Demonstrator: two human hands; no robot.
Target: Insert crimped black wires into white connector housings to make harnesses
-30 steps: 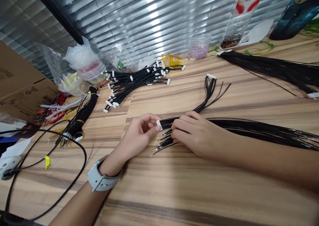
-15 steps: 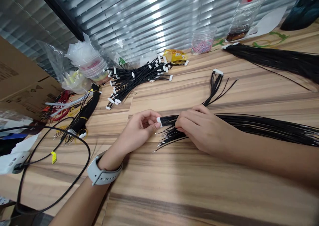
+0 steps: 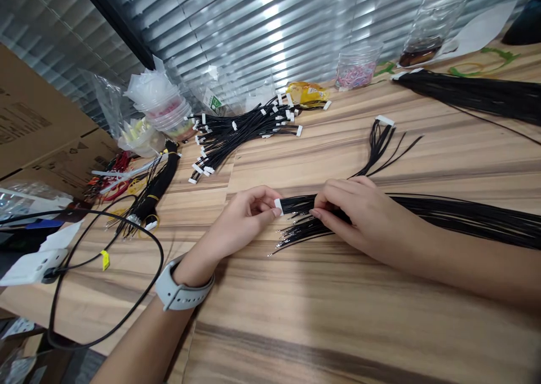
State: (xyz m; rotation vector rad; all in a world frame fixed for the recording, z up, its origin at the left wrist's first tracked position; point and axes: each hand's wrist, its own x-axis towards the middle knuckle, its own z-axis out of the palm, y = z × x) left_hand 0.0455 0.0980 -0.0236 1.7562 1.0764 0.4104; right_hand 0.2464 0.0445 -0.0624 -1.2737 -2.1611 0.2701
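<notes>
A white connector (image 3: 278, 207) is pinched between the thumb and fingers of my left hand (image 3: 252, 217), which wears a grey watch band. Black wires (image 3: 296, 204) run from it to the right, under my right hand (image 3: 359, 212). That hand is closed over the wires, thumb and forefinger together near their loose ends; whether it grips one wire or several is hidden. Below, bare metal terminals (image 3: 287, 238) on loose wires fan out on the table. Behind my right hand, a short wire bunch with another white connector (image 3: 385, 121) points away from me.
A pile of finished-looking black cables (image 3: 245, 130) lies at the back. Left are a tied wire bundle (image 3: 158, 186), a looped black cord (image 3: 158, 271) and a power strip (image 3: 36, 266). A long wire bundle (image 3: 473, 93), a jar (image 3: 358, 65) and a bottle (image 3: 431, 29) stand back right.
The view has shifted slightly, so things sit further right. My right thumb has come forward towards the loose terminals; my left hand keeps its pinch on the connector.
</notes>
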